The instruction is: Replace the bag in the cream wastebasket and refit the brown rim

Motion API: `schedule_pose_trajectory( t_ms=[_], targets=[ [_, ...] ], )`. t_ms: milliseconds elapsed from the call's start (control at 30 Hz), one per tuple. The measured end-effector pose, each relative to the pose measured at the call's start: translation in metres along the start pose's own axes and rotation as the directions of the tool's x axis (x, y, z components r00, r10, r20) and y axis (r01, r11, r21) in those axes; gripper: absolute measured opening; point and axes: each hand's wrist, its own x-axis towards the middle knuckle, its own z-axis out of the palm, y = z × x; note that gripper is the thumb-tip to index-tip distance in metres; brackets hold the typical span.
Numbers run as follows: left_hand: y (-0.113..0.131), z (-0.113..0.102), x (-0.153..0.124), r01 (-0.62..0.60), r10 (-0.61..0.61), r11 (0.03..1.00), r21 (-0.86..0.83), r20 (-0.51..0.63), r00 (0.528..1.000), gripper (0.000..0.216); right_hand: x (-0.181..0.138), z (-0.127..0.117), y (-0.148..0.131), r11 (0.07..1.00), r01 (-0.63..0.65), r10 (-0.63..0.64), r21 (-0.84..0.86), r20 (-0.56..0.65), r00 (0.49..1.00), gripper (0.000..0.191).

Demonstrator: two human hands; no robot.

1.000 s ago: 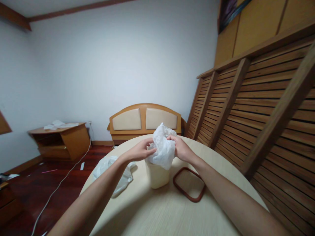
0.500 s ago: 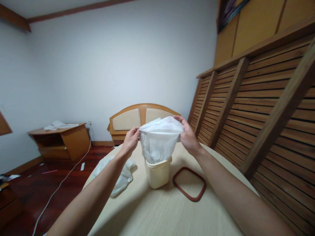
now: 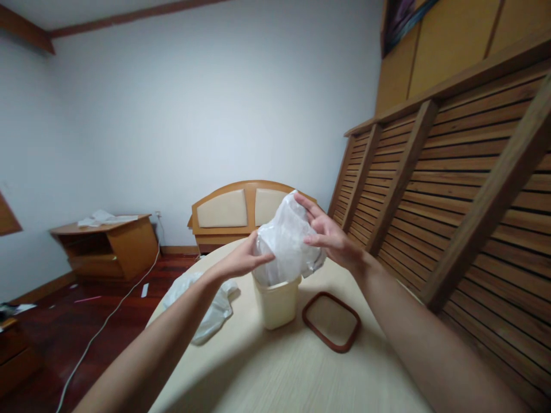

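Note:
A thin white plastic bag [image 3: 284,238] stands bunched up out of a small cream-coloured bin [image 3: 278,307], its lower part inside the bin. On its left side my left hand [image 3: 243,258] holds the bag, the thumb in front and the fingers mostly hidden behind the plastic. My right hand [image 3: 331,235] has the other side between thumb and spread fingers, one fingertip near the bag's top. A loose fold hangs outside the rim at the right. Flat on the table, right of the bin, lies a brown rounded frame [image 3: 331,321].
Another crumpled white plastic bag [image 3: 215,312] rests on the round pale table [image 3: 279,373], partly behind my left forearm. Slatted wooden panels [image 3: 465,201] lean along the right. Beyond the table are a headboard [image 3: 221,209], a low wooden cabinet [image 3: 129,246] and a cable [image 3: 114,318] on the floor.
The bag's mouth, stretched wide between both hands before, is now bunched with a peak at the right. My hands have come closer together, the left one lower and further right.

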Motion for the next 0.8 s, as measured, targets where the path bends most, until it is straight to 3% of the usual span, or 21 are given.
schedule_pose_trajectory(
  t_ms=[133,200,267,333,400,433,467,600,700,800],
  targets=[
    [-0.002,0.002,-0.009,-0.107,0.055,0.980,0.165,0.291,0.955,0.046,0.006,0.019,-0.001,0.952,0.060,-0.011,-0.300,0.163,0.987,0.079],
    [-0.004,-0.007,-0.012,-0.076,0.019,0.983,0.169,0.316,0.949,0.045,0.004,0.025,0.002,0.875,0.121,0.003,-0.469,0.256,0.967,0.074],
    [-0.005,-0.021,-0.012,-0.023,-0.006,0.991,0.131,0.213,0.977,0.053,0.001,0.028,0.004,0.803,0.172,0.009,-0.571,0.300,0.954,0.075],
    [0.000,-0.035,-0.010,0.011,-0.010,0.999,0.049,-0.025,1.000,0.058,-0.001,0.031,0.006,0.759,0.190,0.011,-0.622,0.305,0.952,0.075],
    [0.013,-0.044,-0.009,0.024,-0.026,1.000,-0.010,-0.253,0.967,0.056,-0.003,0.038,0.007,0.730,0.201,0.019,-0.653,0.314,0.949,0.069],
    [0.021,-0.046,-0.010,0.038,-0.046,0.999,-0.033,-0.293,0.955,0.054,-0.003,0.043,0.007,0.712,0.213,0.027,-0.668,0.330,0.944,0.064],
    [0.029,-0.045,-0.011,0.062,-0.073,0.997,-0.045,-0.287,0.955,0.056,-0.004,0.050,0.007,0.690,0.232,0.038,-0.686,0.354,0.934,0.059],
    [0.051,-0.032,-0.024,0.168,-0.163,0.984,0.057,-0.088,0.983,0.068,-0.013,0.078,0.002,0.598,0.361,0.107,-0.715,0.518,0.849,0.041],
    [0.052,-0.025,-0.039,0.189,-0.188,0.966,0.174,-0.027,0.982,0.059,-0.022,0.086,-0.009,0.662,0.341,0.147,-0.668,0.562,0.814,0.041],
    [0.046,-0.028,-0.051,0.159,-0.146,0.956,0.246,-0.073,0.987,0.043,-0.027,0.076,-0.018,0.758,0.285,0.083,-0.587,0.520,0.850,0.037]
  ],
)
